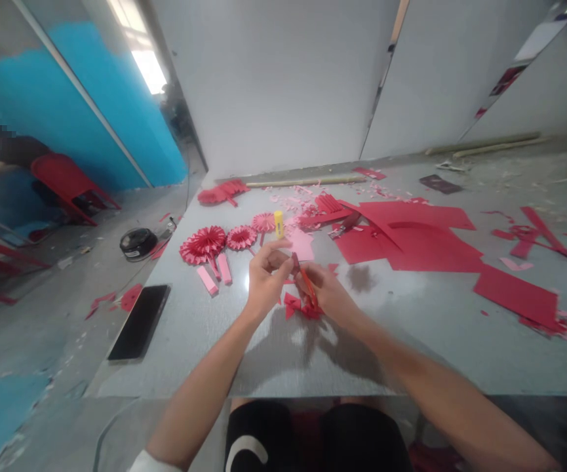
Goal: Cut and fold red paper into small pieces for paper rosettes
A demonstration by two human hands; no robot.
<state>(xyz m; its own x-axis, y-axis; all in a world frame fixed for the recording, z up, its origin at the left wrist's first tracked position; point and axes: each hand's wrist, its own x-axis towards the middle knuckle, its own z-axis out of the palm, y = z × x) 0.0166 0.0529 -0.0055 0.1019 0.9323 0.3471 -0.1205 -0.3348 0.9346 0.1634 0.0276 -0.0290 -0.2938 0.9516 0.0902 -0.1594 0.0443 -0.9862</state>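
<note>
My left hand is closed in a pinch over the middle of the table, at a small dark red piece of paper. Close beside it, my right hand is wrapped round orange-handled scissors, whose tip points up toward the left fingers and the paper. The blades are small and partly hidden. Below the hands lie crumpled red paper scraps. Just beyond the fingers are a pink paper sheet and a yellow glue stick standing upright.
Pleated paper rosettes and folded pink strips lie to the left, with a black phone at the table's left edge. Large red sheets spread to the right. A bamboo stick lies along the back, before a white panel.
</note>
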